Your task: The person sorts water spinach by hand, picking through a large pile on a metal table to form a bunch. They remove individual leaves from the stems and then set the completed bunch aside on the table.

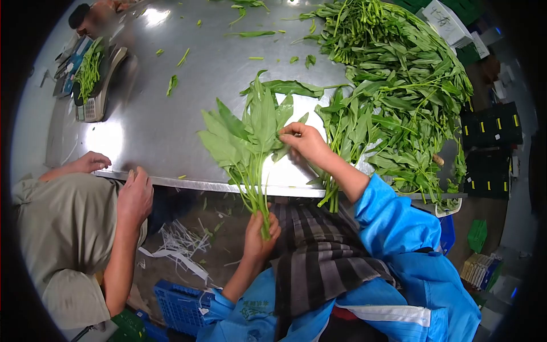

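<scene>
A bunch of leafy green stalks [250, 128] stands out over the front edge of the metal table, leaves pointing away from me. My left hand [262, 233] is closed around the lower stems, below the table edge. At the right side of the leaves is my right hand [299, 139], its fingers pinched together at a leaf; what exactly they grip is too small to tell. Just right of it, more loose stalks [342, 128] lie with their stems over the edge. A large pile of the same greens [404, 85] covers the table's right side.
A co-worker in a grey-green shirt [80, 228] sits at the left, hands by the edge of the metal table [211, 185]. A scale [99, 97] holding greens stands at the back left. Below are a blue crate [179, 308] and white strips [182, 245].
</scene>
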A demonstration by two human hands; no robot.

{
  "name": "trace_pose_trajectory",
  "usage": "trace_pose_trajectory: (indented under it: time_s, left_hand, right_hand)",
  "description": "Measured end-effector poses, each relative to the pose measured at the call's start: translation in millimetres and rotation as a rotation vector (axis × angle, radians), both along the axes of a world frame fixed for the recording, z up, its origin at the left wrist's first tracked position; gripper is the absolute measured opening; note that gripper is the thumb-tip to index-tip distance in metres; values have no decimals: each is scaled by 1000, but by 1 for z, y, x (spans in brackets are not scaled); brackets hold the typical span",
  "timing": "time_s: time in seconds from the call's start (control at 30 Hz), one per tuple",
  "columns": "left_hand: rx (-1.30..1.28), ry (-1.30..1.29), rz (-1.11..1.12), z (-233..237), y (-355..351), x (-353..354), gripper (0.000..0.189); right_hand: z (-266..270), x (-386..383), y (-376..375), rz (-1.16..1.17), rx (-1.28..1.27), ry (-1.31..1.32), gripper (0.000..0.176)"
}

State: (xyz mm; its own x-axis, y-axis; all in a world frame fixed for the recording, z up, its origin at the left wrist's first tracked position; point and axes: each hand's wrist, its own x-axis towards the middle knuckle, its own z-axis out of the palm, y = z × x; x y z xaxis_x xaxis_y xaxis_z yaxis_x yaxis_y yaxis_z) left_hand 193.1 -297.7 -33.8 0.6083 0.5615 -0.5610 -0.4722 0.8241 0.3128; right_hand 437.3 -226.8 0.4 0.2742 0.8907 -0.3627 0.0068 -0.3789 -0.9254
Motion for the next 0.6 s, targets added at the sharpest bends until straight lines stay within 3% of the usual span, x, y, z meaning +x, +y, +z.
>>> trace_pose_trajectory:
  time_s: [0.1,0.2,0.3,0.4,0.43,0.47,0.53,0.6]
  left_hand:
    - [-21,5,-4,11,3,1,22]
    - [162,141,-67,11,2,7,11]
    - [81,160,21,25,6,17,7]
    - [50,165,10,23,5,17,7]
    - [54,169,-4,20,4,16,7]
    - [60,177,-17,18,5,15,8]
    - [74,194,-39,14,4,14,9]
    - [120,217,-76,13,1,13,13]
  right_hand:
    - [1,10,-10,7,116,7,24]
    - [31,-2,-34,-168,245,406,20]
    - [44,-8,-53,-257,175,769,18]
    - [11,-9,-53,-127,61,437,15]
    - [13,-12,-52,29,34,218,16]
    - [9,-16,-49,217,86,-204,20]
    - [13,-21,-42,430,333,-675,26]
    - [11,-27,-34,486,324,-846,25]
